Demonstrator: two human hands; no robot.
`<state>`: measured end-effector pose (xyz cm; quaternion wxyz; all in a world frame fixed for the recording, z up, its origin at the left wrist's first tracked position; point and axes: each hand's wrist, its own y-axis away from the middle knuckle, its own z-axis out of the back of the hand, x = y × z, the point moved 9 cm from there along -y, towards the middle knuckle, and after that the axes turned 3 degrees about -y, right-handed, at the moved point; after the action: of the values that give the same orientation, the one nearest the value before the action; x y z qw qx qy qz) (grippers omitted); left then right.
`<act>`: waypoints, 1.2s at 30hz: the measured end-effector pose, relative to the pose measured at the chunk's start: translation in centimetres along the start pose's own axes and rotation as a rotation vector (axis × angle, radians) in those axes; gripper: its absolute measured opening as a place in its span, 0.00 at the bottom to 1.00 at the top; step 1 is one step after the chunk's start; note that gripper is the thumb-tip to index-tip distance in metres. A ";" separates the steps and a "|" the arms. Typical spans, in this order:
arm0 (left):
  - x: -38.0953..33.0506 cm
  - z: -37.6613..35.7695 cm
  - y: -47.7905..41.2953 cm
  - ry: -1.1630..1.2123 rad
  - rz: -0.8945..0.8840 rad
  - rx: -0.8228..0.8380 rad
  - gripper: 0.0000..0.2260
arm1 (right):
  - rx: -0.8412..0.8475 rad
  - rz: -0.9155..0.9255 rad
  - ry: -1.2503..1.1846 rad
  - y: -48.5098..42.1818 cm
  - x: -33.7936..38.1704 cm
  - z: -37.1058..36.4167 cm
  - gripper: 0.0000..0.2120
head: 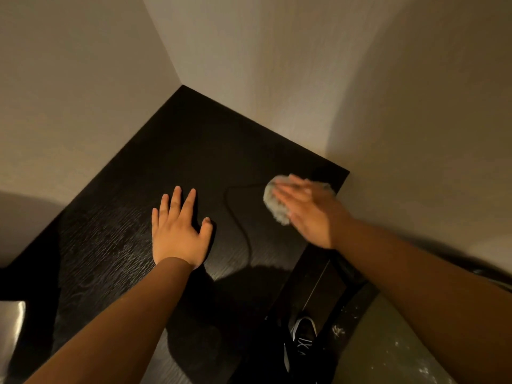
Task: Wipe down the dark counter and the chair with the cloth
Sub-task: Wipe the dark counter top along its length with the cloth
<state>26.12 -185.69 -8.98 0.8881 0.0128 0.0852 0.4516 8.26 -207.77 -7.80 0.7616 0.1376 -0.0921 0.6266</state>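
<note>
Cloth (273, 207), pale fuzzy wad on dark grained counter (194, 151), right grip (307, 210) pressing flat atop, left grip (177, 231) splayed

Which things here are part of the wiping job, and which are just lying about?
In the job: dark counter; cloth, pressed under the right hand; left hand, flat on the counter.
Lying about: thin dark cord on the counter; black shoe and white specks on the floor.

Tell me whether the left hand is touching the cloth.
Apart. The head view shows the left hand flat on the counter, with bare surface between it and the cloth.
</note>
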 end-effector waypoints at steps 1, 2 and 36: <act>-0.1 0.0 0.0 -0.002 0.000 0.000 0.33 | -0.035 -0.093 0.003 -0.5 -2.7 0.7 0.29; -0.1 0.0 0.0 -0.001 0.002 -0.002 0.33 | -0.073 -0.165 0.024 -0.7 -4.8 1.7 0.30; 0.0 -0.1 0.2 0.069 -0.017 -0.029 0.31 | -0.246 -0.291 0.075 3.9 6.5 -2.7 0.25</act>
<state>25.97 -185.57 -9.06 0.8884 -0.0163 0.1094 0.4455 5.68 -200.13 -7.97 0.8582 0.0322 -0.1186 0.4984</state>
